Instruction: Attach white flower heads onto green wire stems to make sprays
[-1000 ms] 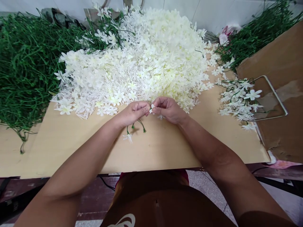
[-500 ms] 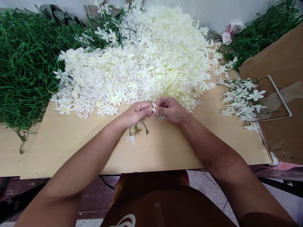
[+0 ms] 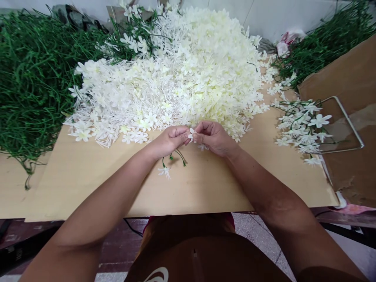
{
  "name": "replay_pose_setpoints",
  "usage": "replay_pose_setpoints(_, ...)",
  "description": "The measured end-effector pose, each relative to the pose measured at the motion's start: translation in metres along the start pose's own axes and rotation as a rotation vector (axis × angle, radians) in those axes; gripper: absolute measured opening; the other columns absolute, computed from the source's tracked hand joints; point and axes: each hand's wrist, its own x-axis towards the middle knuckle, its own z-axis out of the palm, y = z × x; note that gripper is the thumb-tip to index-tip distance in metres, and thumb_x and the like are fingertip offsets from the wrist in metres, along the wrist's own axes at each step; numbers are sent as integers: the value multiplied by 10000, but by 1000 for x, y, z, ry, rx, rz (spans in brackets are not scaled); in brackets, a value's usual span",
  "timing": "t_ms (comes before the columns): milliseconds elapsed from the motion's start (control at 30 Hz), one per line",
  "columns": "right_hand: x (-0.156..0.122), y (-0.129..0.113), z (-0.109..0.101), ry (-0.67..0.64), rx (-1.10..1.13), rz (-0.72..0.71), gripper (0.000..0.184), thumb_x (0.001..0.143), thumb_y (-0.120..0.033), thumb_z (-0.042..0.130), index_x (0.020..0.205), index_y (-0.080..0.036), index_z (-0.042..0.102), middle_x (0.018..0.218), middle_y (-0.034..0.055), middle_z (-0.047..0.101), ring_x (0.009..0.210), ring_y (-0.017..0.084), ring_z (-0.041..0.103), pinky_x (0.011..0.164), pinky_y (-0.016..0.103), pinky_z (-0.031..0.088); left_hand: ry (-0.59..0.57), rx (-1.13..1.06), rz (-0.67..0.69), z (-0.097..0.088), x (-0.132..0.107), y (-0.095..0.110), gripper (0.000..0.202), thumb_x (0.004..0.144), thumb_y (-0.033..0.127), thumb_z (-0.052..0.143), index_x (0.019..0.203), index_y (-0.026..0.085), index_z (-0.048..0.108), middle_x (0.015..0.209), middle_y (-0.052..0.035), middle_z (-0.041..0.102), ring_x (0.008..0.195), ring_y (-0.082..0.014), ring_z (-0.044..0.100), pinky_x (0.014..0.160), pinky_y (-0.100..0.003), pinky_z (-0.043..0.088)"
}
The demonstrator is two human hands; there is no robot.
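We've got left hand point(image 3: 167, 141) pinching the green sprig point(image 3: 176, 156), right hand point(image 3: 213, 137) pinching a white blossom point(image 3: 191, 135) onto its tip, 6 o'clock of the blossom pile point(image 3: 182, 74); seating it likely needs a straight, firm push.

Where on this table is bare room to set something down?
Bare board lies left of the left hand, below the white flower pile; also between the right hand and the flowered sprigs. The back is crowded.

Left hand point(image 3: 167, 141) and right hand point(image 3: 214, 138), fingertips together on a white flower point(image 3: 191, 135).
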Motion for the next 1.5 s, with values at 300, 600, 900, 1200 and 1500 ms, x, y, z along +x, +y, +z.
replay_pose_setpoints(300,-5,-12,-3,-42,79,51,301,590,-343,895,776,-180,725,723,0,710,695,105,643,671,227,507,6,-69,-55,-3,0,2,457,771,570,678,649,162,510,560,46,375,486,-62,261,463,-237,165)
replay_pose_setpoints(600,-1,-8,-1,48,97,118,308,490,-254,916,670,-159,684,633,-29,673,567,70,579,532,184,447,-20,-19,-45,-3,-1,2,458,799,575,647,654,162,511,568,46,364,488,-63,265,458,-236,179)
replay_pose_setpoints(900,1,-3,1,88,45,95,328,475,-281,906,645,-162,652,604,-38,649,529,63,531,482,182,407,-18,27,-9,-3,-1,1,450,801,566,634,639,173,490,577,44,372,499,-69,281,449,-237,197)
replay_pose_setpoints(1200,1,2,2,58,29,48,331,507,-283,900,642,-163,623,640,-31,656,582,78,573,538,197,443,-41,65,12,-3,-1,2,443,817,549,617,620,179,473,554,52,341,498,-74,277,458,-250,195)
replay_pose_setpoints(1500,1,-1,5,71,113,100,336,440,-192,899,592,-166,600,582,-48,676,540,74,615,507,167,457,-80,109,37,-3,0,6,434,824,524,597,597,180,460,563,44,358,518,-80,311,483,-251,223)
